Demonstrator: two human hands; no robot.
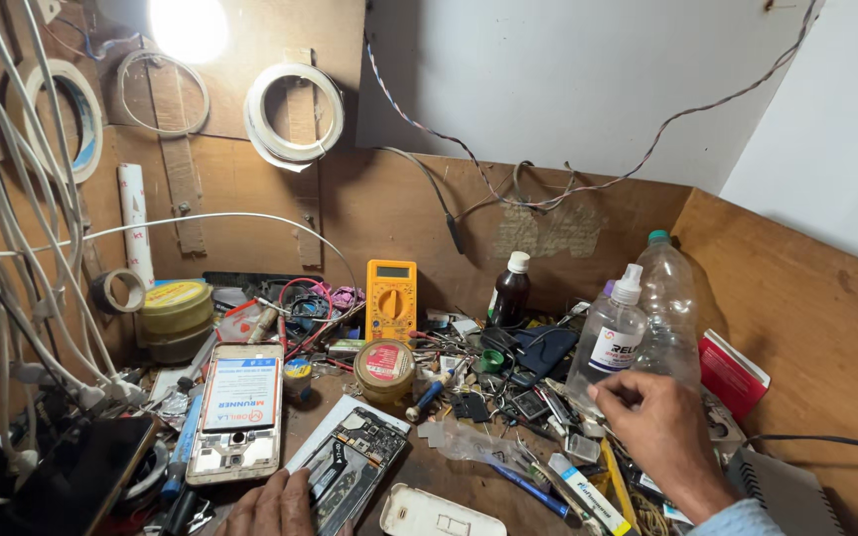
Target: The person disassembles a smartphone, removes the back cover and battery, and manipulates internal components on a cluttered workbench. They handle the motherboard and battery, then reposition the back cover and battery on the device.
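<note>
My left hand (272,506) rests at the bottom edge on an opened phone (350,467) whose circuit board shows, lying on a white sheet. My right hand (659,427) hovers over a pile of small parts near the base of a clear spray bottle (610,337); its fingers are curled and pinched together, and I cannot tell whether anything is between them. A white phone back cover (439,514) lies between both hands. A gold phone frame (238,409) with a printed label lies left of the opened phone.
A yellow multimeter (390,300) leans on the back wall. A dark brown bottle (509,292), a clear plastic bottle (669,303), a round tin (384,369), a red box (733,373), tape rolls (293,111) and white cables (12,248) crowd the wooden bench.
</note>
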